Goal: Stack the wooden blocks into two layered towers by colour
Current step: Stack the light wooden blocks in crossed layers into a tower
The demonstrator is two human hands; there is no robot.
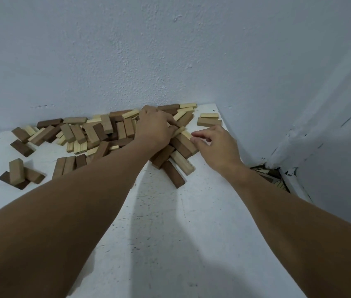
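A loose heap of wooden blocks (97, 132) in pale, mid-brown and dark-brown tones lies along the wall on a white table (170, 233). My left hand (154, 125) reaches into the right part of the heap and its fingers curl round a pale block (178, 131). My right hand (215, 147) sits just to the right, its fingertips pinching the end of another pale block (187, 134) on top of brown ones. A pale block (182, 162) and a dark one (173, 174) lie nearer to me.
A small cluster of brown blocks (21, 175) sits apart at the left. Two blocks (209, 119) lie alone near the table's far right corner. A white wall (170, 61) bounds the back; a gap with dark debris (271, 175) opens past the right edge.
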